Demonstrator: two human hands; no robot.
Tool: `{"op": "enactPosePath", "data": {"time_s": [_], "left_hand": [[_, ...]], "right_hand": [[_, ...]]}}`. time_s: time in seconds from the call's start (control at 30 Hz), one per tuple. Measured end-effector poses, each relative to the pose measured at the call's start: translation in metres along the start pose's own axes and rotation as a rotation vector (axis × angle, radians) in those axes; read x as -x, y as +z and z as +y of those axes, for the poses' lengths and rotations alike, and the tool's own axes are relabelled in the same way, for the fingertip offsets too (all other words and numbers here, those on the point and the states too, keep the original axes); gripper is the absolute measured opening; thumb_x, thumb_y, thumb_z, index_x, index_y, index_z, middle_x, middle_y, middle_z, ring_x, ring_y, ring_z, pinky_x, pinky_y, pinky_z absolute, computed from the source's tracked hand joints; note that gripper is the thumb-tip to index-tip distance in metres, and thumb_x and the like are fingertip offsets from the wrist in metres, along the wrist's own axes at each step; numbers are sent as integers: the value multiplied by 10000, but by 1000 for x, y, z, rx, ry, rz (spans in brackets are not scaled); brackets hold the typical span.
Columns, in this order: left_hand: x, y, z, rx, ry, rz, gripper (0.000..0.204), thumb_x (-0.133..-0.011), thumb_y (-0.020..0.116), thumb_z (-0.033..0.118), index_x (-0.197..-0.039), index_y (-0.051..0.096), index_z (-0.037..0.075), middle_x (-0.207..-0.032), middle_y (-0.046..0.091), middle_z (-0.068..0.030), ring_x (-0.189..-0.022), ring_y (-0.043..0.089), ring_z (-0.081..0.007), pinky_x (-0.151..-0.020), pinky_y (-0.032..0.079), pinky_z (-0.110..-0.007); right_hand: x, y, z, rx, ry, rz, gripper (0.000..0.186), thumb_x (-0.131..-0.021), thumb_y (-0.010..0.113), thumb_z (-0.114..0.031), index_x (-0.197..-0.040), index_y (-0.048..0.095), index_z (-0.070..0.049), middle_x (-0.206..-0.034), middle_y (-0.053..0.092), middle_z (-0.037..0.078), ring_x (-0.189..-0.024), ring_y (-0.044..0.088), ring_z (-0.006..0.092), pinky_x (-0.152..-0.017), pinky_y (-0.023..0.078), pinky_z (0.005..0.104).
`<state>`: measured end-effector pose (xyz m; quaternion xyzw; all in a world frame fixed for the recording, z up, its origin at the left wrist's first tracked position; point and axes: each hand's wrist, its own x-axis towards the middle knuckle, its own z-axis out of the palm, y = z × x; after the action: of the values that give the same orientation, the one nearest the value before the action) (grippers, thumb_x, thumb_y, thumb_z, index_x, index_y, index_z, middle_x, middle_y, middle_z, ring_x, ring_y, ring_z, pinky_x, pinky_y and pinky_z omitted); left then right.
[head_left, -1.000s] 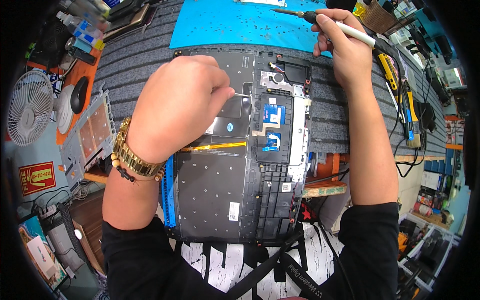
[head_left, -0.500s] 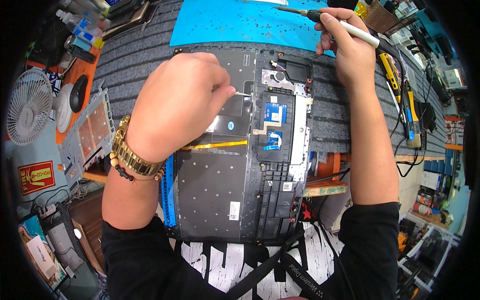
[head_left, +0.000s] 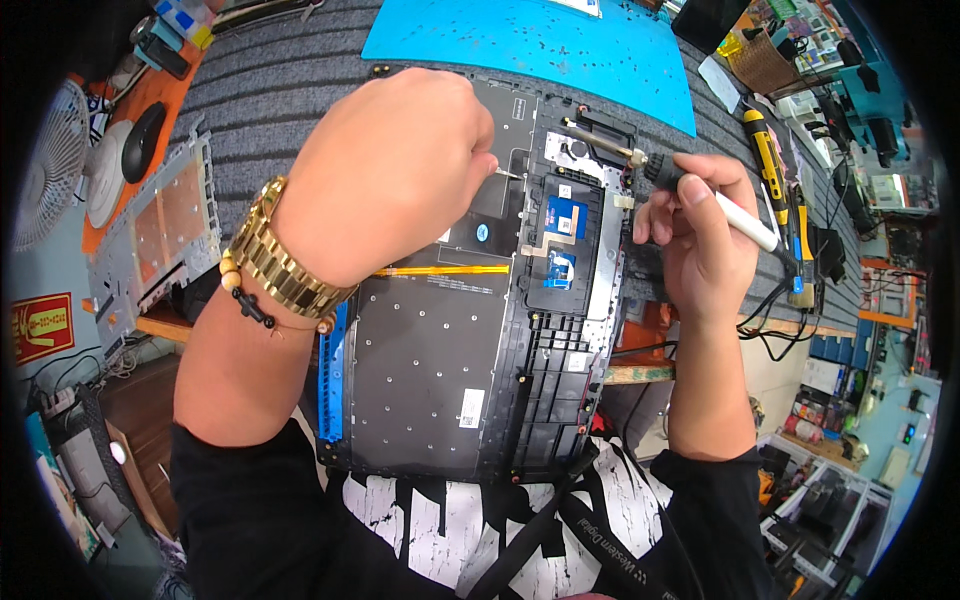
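Observation:
A laptop's keyboard case (head_left: pixel 430 350) lies with its inner side up, its near end against my shirt. My left hand (head_left: pixel 400 165) is closed over its far part. A thin metal tip, by its look that of tweezers (head_left: pixel 508 175), sticks out from the fingers to the case; the rest is hidden. In my right hand (head_left: pixel 705 235) is a soldering iron (head_left: pixel 748 220) with a white handle, its metal end over the case's far right corner. The touchpad's back (head_left: pixel 565 215) carries blue boards, and an orange ribbon cable (head_left: pixel 450 269) crosses the dark plate.
A blue mat (head_left: pixel 540 50) speckled with dark bits lies beyond the case on a grey striped cloth (head_left: pixel 270 95). Right of it are a yellow-and-black tool (head_left: pixel 763 150) and cables. On the left stand a metal frame (head_left: pixel 165 225), a black mouse (head_left: pixel 144 140) and a white fan (head_left: pixel 55 165).
My right hand has come nearer, bringing the soldering iron from over the blue mat to the case's far right corner. The left hand keeps its grip by the case. The whole view has shifted slightly.

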<state>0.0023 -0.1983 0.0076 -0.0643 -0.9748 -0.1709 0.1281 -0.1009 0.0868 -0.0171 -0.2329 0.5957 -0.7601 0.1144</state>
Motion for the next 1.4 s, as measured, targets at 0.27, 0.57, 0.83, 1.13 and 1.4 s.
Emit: {"op": "enactPosePath", "data": {"time_s": [0.27,0.57,0.83,1.13,1.4], "left_hand": [[3,3,-1,-15,-15,29,141,-926,850,158,-897,821,23,-936,720,-133,-963,720,-390,-868,584,-495],[3,5,-1,15,-11,64,183,-925,795,180,-861,801,9,-941,768,-223,-929,754,-441,-853,613,-548],[4,1,4,-10,-56,17,138,-930,842,159,-912,837,22,-939,737,-139,-960,729,-394,-876,585,-503],[4,2,3,-17,-62,17,129,-921,853,156,-914,836,29,-960,742,-141,-982,731,-395,-875,591,-495],[4,2,5,-23,-82,12,133,-924,853,165,-917,840,34,-962,749,-138,-980,738,-391,-879,596,-493]], "right_hand": [[10,-5,1,7,55,-15,200,-1084,701,-73,-1249,664,33,-841,679,122,-683,608,166,-659,583,382],[20,-6,12,96,21,-12,183,-1068,738,-36,-1227,685,37,-858,733,130,-673,650,150,-634,558,322],[30,2,7,219,-13,-32,183,-1050,762,-13,-1212,698,44,-874,740,107,-696,659,119,-625,525,271],[33,-2,16,381,-136,-74,164,-1025,788,-3,-1174,734,41,-983,747,100,-710,637,80,-622,495,243],[33,-7,18,468,-174,-95,184,-1005,817,-33,-1154,743,46,-1004,759,112,-817,659,116,-734,512,273]]}}
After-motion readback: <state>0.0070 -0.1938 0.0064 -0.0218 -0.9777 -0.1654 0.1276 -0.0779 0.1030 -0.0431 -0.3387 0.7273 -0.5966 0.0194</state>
